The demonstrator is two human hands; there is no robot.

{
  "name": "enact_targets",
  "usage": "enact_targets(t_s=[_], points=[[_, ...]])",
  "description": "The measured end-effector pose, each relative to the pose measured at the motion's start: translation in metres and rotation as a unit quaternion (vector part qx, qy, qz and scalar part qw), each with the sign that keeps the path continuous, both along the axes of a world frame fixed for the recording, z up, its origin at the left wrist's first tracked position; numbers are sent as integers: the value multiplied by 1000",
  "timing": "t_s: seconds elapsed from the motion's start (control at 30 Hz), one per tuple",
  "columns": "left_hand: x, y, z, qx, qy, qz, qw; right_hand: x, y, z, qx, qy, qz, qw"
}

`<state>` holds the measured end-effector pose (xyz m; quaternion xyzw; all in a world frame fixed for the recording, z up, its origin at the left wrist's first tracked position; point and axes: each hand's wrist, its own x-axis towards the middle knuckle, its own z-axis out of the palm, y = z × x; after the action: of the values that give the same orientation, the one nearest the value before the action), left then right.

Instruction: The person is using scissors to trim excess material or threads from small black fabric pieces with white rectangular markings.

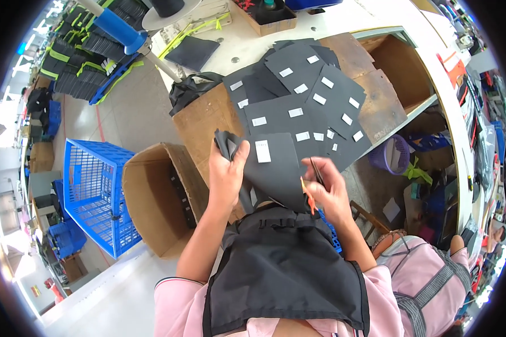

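Far left, stacks of black flat pieces with neon-yellow strips [76,62] are sitting near a tall blue-and-grey pole [118,28]. Below, a blue plastic lattice crate [119,224] is standing beside an open brown cardboard carton [152,216].

Next, left hand [227,174]: grasping, thumb pressing the left side of a dark grey flat panel with a white label [281,168]. Folded dark material [226,143] is bunching up in the same grip. That panel is hanging between the two hands, in front of the black apron [287,269], label facing up.

Beyond it, a loose, overlapping pile of dark grey labelled panels [278,106] is covering much of the brown wooden boards [205,118] on the white table [343,22].

Right hand [330,194]: fingers curling closed around a small orange-and-dark hand tool [311,203], exact type hard to tell. It's working right by the panel's right edge; can't tell if the tool is touching it.

Further right, a purple plastic basket [383,162] is standing below table level. Lower right, another person in a pink top [433,275] is wearing a dark checked strap.
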<state>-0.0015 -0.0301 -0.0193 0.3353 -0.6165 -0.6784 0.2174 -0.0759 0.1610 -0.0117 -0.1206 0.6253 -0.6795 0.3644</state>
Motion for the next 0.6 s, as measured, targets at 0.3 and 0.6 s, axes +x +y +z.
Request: enact_targets(t_s=[0.3, 0.6], points=[[17, -2, -13, 372, 4, -137, 918, -1, -15, -38, -64, -205, -58, 975], [13, 19, 0, 276, -50, -139, 950, 2, -16, -35, 125, 144, -83, 978]])
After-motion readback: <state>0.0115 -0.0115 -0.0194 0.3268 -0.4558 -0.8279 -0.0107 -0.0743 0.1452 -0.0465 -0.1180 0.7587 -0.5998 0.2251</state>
